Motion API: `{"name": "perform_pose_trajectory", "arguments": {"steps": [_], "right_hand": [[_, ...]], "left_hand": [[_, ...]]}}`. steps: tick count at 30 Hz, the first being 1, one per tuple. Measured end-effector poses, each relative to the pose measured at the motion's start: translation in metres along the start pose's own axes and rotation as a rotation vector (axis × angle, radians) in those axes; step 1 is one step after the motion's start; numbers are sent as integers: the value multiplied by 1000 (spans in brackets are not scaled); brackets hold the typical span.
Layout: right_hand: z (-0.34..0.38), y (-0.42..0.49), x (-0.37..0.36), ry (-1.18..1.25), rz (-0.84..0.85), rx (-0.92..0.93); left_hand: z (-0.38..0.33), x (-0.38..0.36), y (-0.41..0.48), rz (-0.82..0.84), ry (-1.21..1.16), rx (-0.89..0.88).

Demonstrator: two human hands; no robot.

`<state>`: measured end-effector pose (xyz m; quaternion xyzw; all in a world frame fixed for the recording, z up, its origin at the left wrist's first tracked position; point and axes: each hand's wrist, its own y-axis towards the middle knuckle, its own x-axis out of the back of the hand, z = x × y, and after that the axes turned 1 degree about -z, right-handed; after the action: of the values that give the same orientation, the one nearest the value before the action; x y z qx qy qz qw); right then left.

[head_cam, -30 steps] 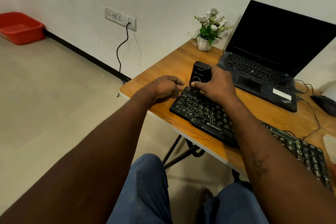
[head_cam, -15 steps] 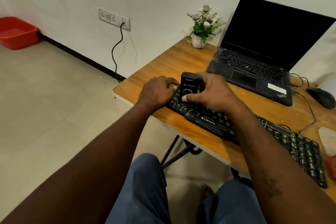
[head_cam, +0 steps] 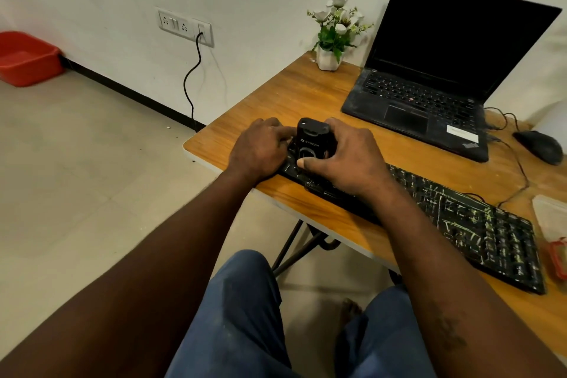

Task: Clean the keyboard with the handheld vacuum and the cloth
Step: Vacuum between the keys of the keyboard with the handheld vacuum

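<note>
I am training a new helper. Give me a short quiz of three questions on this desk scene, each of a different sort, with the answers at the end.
1. True or false: the right hand grips the handheld vacuum over the left end of the keyboard.
2. What stands on the table to the left of the laptop? A) a mug B) a white pot of flowers C) a lamp
3. Fill the gap: the mouse lies to the ____ of the laptop.
Key: 1 true; 2 B; 3 right.
</note>
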<state>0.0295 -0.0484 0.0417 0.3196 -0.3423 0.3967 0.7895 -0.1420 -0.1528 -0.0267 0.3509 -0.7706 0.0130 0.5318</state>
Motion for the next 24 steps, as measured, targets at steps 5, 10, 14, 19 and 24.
{"name": "perform_pose_trajectory", "arguments": {"steps": [5, 10, 14, 19, 24], "right_hand": [[2, -8, 3, 15, 91, 1], [-5, -11, 2, 26, -18, -71], [-8, -12, 9, 106, -40, -86], [-8, -12, 9, 65, 10, -79], [-5, -6, 1, 62, -75, -81]], "left_hand": [[1, -1, 1, 7, -10, 21], [-3, -2, -1, -10, -16, 39], [-4, -1, -4, -23, -8, 33], [-5, -1, -4, -22, -11, 44], [-3, -3, -4, -30, -4, 38]]}}
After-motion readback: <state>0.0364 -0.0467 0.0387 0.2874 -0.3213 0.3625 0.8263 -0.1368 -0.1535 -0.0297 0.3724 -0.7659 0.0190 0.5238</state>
